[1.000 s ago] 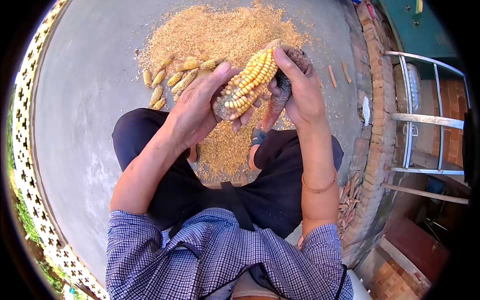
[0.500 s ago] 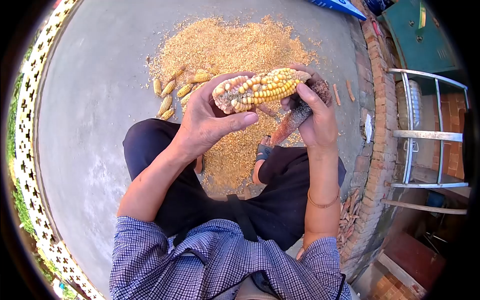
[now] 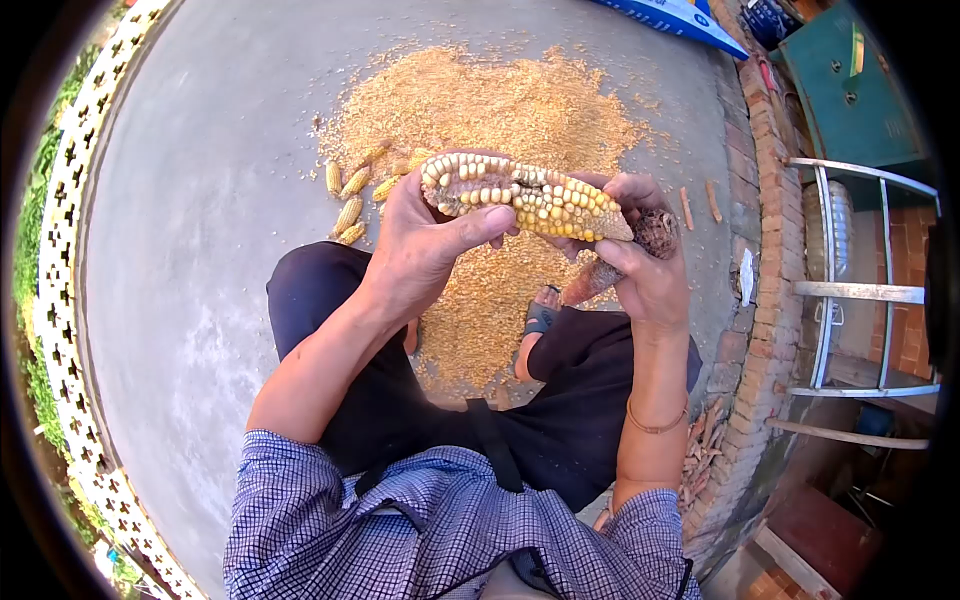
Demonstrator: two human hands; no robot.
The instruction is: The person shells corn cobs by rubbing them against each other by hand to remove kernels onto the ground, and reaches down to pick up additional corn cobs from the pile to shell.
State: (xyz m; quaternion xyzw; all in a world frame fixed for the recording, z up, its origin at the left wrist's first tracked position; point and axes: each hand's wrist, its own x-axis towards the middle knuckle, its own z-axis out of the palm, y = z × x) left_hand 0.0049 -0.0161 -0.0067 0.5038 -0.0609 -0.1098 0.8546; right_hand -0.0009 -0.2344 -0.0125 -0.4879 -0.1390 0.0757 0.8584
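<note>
Fingers [image 3: 634,188] curled — both hands [image 3: 408,248] [image 3: 652,290] grip one corn ear [image 3: 545,203].

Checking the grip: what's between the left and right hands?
A partly shelled corn ear spans from left hand to right hand in the head view.

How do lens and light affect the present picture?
Head view: fisheye distortion bows the pierced wall and brick edging, with black corners; head view: the wall looks brightly lit, the lower right dim; head view: the held corn ear looks fairly sharp.
</note>
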